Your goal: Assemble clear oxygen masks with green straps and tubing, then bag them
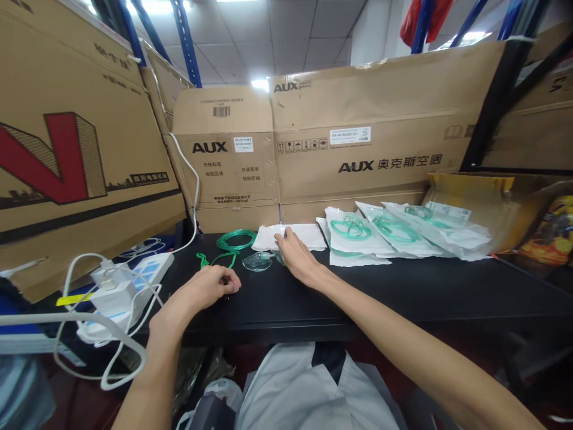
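My left hand point(218, 283) rests on the black tabletop with its fingers curled in; whether anything is inside them is hidden. Just behind it lies a green elastic strap point(202, 260). A clear oxygen mask point(256, 261) sits between my two hands, and a coil of green tubing point(236, 240) lies behind the strap. My right hand point(293, 252) reaches over a flat white pouch point(308, 236), its fingertips touching the pouch and slightly apart. A pale green edge shows beneath that palm, too covered to identify.
Several white pouches with green tubing point(353, 230) overlap at the right, before an open cardboard box point(474, 203). A white power strip point(154, 269) with tangled cables stands at the left. Tall cardboard panels point(313, 155) wall the back of the black table point(403, 292).
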Available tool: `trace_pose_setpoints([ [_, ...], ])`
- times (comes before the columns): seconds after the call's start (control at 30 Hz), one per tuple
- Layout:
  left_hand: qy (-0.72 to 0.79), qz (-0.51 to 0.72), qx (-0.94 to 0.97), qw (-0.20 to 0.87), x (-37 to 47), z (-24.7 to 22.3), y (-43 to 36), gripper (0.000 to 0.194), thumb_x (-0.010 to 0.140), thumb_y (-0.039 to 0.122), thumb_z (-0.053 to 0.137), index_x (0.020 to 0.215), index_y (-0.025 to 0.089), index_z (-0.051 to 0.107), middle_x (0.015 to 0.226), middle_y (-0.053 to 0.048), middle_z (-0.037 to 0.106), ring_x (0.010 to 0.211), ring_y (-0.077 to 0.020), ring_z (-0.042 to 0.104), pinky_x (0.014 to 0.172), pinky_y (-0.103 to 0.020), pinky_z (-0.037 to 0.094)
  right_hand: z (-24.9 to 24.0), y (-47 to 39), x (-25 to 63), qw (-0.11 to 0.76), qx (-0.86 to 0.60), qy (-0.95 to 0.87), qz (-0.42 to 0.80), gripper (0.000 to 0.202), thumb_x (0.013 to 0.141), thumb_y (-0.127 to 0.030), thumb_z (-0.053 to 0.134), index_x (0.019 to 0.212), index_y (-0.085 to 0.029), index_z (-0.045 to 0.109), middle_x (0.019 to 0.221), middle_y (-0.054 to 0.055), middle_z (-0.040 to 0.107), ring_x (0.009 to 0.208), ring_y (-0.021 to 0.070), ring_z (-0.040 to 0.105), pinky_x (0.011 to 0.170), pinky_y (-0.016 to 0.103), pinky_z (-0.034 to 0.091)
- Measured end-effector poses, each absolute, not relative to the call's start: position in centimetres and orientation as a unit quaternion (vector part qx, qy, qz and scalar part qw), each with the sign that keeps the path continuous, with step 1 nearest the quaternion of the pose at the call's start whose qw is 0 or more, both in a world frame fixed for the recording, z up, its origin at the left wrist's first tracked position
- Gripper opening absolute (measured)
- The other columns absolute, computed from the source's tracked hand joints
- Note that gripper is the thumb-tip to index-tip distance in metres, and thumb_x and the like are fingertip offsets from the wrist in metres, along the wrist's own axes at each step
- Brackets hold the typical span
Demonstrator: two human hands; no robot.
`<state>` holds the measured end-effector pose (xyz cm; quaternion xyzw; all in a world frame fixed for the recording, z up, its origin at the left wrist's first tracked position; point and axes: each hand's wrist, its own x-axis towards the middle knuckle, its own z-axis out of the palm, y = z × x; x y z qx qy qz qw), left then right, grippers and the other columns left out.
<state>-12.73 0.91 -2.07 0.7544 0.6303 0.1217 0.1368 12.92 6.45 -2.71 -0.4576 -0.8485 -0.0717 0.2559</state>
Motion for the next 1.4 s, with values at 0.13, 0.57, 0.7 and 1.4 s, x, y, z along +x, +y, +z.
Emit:
trace_pose_setpoints([
  [0.13, 0.619, 0.144, 0.761, 0.13, -12.3, -2.2, 0.7, 0.019, 0.083, 0.033, 0.058, 0.084, 0.025, 0.075, 0.081, 0.002, 0.077, 0.08, -0.0182, 0.069, 0.07, -0.025, 0.045, -3.3, 4.6, 14.7, 0.26, -0.447, -0.854, -0.056, 0.019, 0.105, -0.02, 0.043, 0.112, -0.018, 0.061, 0.119, 0.013, 0.054, 0.103, 0.0245, 0.055, 0.089, 0.037, 0.047],
  [0.57, 0.58, 0.189, 0.79, 0.068, -6.8, -1.4, 0.5, 0.019, 0.088, 0.029, 0.057, 0.088, 0.025, 0.076, 0.078, 0.0, 0.072, 0.075, -0.0198, 0.065, 0.069, -0.028, 0.041, -4.7, 3.1, 14.0, 0.292, -0.52, -0.799, 0.076, 0.038, 0.099, -0.039, 0.052, 0.125, -0.012, 0.061, 0.119, 0.022, 0.067, 0.119, 0.0365, 0.06, 0.095, 0.046, 0.047],
  [0.7, 0.559, 0.186, 0.804, 0.084, -5.0, -2.6, 0.7, 0.018, 0.088, 0.023, 0.055, 0.087, 0.025, 0.073, 0.083, 0.001, 0.073, 0.078, -0.0187, 0.067, 0.071, -0.027, 0.042, -5.3, 4.0, 14.8, 0.302, -0.484, -0.813, 0.113, 0.046, 0.09, -0.03, 0.06, 0.134, -0.019, 0.052, 0.121, 0.014, 0.066, 0.119, 0.0304, 0.059, 0.094, 0.039, 0.047],
  [1.4, 0.539, 0.208, 0.804, 0.141, -5.4, -3.8, 1.7, 0.023, 0.094, 0.043, 0.062, 0.112, 0.027, 0.062, 0.092, 0.002, 0.065, 0.083, -0.0187, 0.063, 0.08, -0.029, 0.044, -5.9, 1.4, 23.6, 0.31, -0.402, -0.848, 0.151, 0.059, 0.092, -0.02, 0.063, 0.146, -0.037, 0.045, 0.141, 0.005, 0.046, 0.122, 0.0225, 0.057, 0.106, 0.035, 0.047],
])
